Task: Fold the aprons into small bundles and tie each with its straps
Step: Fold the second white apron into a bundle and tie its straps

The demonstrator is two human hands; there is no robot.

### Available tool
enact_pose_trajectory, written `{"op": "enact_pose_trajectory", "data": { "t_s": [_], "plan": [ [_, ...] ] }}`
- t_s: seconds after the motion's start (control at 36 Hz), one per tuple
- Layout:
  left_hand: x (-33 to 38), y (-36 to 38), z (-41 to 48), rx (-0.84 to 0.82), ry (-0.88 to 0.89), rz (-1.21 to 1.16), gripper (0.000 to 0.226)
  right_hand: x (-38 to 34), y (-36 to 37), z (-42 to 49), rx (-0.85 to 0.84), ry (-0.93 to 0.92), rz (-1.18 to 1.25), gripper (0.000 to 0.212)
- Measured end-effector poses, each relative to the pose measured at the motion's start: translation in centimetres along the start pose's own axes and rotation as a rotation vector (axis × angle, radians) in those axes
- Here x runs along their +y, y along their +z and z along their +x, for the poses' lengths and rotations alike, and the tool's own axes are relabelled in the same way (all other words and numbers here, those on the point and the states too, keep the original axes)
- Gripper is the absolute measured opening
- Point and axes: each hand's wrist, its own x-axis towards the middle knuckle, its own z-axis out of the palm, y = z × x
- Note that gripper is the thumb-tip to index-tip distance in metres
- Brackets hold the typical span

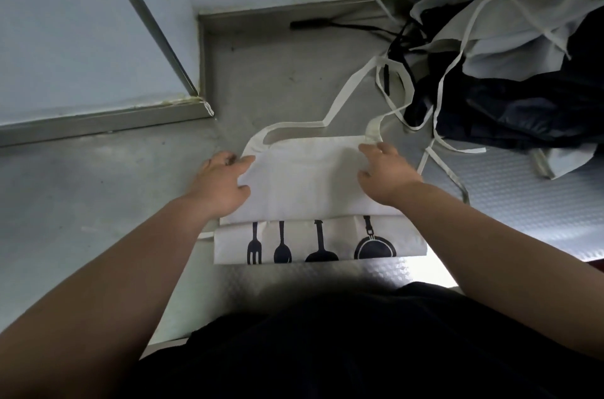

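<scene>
Upper left of the frame, a pale wall panel (81, 23) with a metal trim runs down to the steel table (98, 186). Moving in towards the centre, the left hand (219, 183) is laid on the left edge of the white apron (304, 183), fingers spread and relaxed, forefinger and thumb pressing on the cloth, nothing clenched. The apron lies dead centre on the table, folded over on itself. Its plain upper layer covers most of it, and a strip of black fork, spoon, spatula and pan prints shows along the near edge. From its far edge a pale strap (343, 94) loops up towards the upper right. On the apron's right side, the right hand (389, 173) sits at the far right corner, fingers curled where the strap joins; whether it pinches the cloth or only presses it, I cannot tell. Upper right, a heap of aprons (506, 72), grey and dark, lies in a tangle of straps.
</scene>
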Motion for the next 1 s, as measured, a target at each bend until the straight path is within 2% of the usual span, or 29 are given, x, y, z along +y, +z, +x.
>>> {"op": "enact_pose_trajectory", "data": {
  "t_s": [0.08, 0.19, 0.28, 0.33, 0.42, 0.47, 0.53, 0.58, 0.67, 0.72, 0.78, 0.83, 0.89, 0.97, 1.0],
  "plan": [
    [0.3, -0.1, 0.5, -0.033, -0.056, 0.11, 0.067, 0.5, 0.2, 0.5, -0.058, 0.053, -0.098, 0.053],
    [0.4, -0.3, 0.9, -0.04, -0.179, 0.067, 0.072, 1.5, 0.8, 0.5, -0.043, 0.106, -0.104, 0.057],
    [0.9, -0.2, 0.9, 0.051, -0.172, 0.032, 0.082, 2.0, 0.9, 0.5, 0.003, 0.119, -0.105, 0.053],
    [1.5, 0.0, 0.6, 0.169, -0.108, -0.005, 0.083, 2.1, 0.9, 0.4, 0.083, 0.074, -0.111, 0.048],
    [2.0, 0.6, -0.2, 0.266, 0.047, -0.12, 0.063, 1.9, 1.2, -0.3, 0.186, -0.073, -0.019, 0.034],
    [2.1, 1.2, -0.9, 0.258, 0.154, -0.199, 0.046, 1.4, 1.4, -1.1, 0.142, -0.171, 0.061, 0.023],
    [2.3, 1.9, -1.8, 0.19, 0.224, -0.213, 0.035, 1.2, 1.5, -1.8, 0.003, -0.248, 0.018, 0.026],
    [2.5, 2.7, -2.6, 0.146, 0.261, -0.224, 0.041, 1.3, 1.9, -2.4, -0.094, -0.29, -0.052, 0.036],
    [2.4, 4.5, -3.8, 0.212, 0.351, -0.189, 0.056, 2.3, 3.2, -3.1, -0.088, -0.318, -0.077, 0.034],
    [1.9, 6.1, -4.4, 0.27, 0.437, -0.09, 0.047, 2.8, 3.9, -3.6, -0.031, -0.34, -0.104, 0.028],
    [1.9, 7.2, -5.1, 0.353, 0.467, 0.009, 0.037, 3.2, 4.6, -4.1, 0.038, -0.419, -0.235, 0.026],
    [2.0, 8.0, -5.5, 0.443, 0.496, 0.049, 0.034, 3.1, 5.3, -4.5, 0.088, -0.494, -0.313, 0.029],
    [2.4, 8.6, -6.0, 0.459, 0.525, 0.038, 0.041, 3.4, 5.6, -5.1, 0.123, -0.544, -0.3, 0.03],
    [2.8, 8.7, -6.6, 0.36, 0.504, 0.001, 0.036, 3.9, 5.6, -6.0, 0.003, -0.544, -0.321, 0.068],
    [2.8, 8.5, -7.0, 0.29, 0.475, 0.006, 0.044, 4.1, 5.6, -6.0, -0.031, -0.545, -0.345, 0.074]
  ]
}}
